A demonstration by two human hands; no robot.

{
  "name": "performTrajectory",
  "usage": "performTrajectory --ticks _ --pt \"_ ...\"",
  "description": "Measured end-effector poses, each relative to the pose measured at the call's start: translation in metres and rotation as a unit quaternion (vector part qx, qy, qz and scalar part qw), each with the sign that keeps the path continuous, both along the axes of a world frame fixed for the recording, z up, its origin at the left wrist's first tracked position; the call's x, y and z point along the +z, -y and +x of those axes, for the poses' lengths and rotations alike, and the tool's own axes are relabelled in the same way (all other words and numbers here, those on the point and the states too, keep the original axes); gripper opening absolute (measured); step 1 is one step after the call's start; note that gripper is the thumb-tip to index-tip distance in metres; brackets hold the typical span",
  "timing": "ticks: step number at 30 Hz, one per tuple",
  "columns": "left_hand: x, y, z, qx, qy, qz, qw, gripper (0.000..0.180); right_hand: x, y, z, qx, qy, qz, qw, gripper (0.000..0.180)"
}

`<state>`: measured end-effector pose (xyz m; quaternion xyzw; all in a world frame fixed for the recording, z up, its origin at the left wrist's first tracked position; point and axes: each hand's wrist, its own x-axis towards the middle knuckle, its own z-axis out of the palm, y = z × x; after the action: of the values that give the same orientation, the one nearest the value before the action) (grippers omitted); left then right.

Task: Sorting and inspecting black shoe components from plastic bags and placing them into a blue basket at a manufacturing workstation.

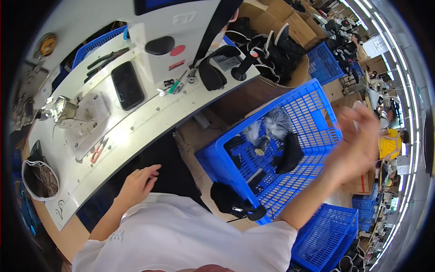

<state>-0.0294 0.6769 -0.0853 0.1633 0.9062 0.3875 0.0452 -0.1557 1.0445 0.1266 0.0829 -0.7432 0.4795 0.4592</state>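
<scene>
My left hand (137,185) hovers over my dark-clothed lap by the table's front edge, its fingers loosely stretched and nothing in them. Out to the right, my right hand (355,140) is raised beside the rim of a blue plastic crate (312,109). Motion smears its fingers, so whether it holds anything is unclear. Inside the crate lie a clear plastic bag (277,123), a black fabric piece (290,154) and a small spool-like item (262,146). A black bag-like thing with a strap (229,199) hangs over the crate's near side.
On the white table (154,124) are a sewing machine's metal parts (65,109), a phone (128,85), red-handled snips (97,152) and a black curved piece (210,75). A carton of black shoes (290,45) stands beyond; more blue crates (324,235) sit at lower right.
</scene>
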Motion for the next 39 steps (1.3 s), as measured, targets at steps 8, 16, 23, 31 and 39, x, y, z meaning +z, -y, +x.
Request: performTrajectory --ticks 8,16,23,31,39 --pt "-0.057 -0.011 -0.026 0.185 0.082 -0.016 0.979 0.035 -0.481 -0.309 -0.247 -0.187 0.469 0.165 0.847 0.04" --pt "-0.074 -0.028 -0.037 0.284 0.164 -0.071 0.942 0.033 -0.653 -0.315 -0.292 -0.076 0.33 -0.393 0.855 0.043" --pt "-0.074 -0.047 -0.038 0.278 0.163 -0.064 0.945 0.035 -0.539 -0.264 -0.271 -0.315 0.463 -0.164 0.812 0.023" --pt "-0.051 0.01 -0.016 0.202 0.087 -0.08 0.972 0.03 -0.271 -0.273 -0.162 -0.175 0.26 0.057 0.948 0.027" --pt "0.014 0.112 0.089 0.216 -0.208 -0.112 0.947 0.029 -0.004 0.048 0.11 0.041 0.035 0.29 0.955 0.024"
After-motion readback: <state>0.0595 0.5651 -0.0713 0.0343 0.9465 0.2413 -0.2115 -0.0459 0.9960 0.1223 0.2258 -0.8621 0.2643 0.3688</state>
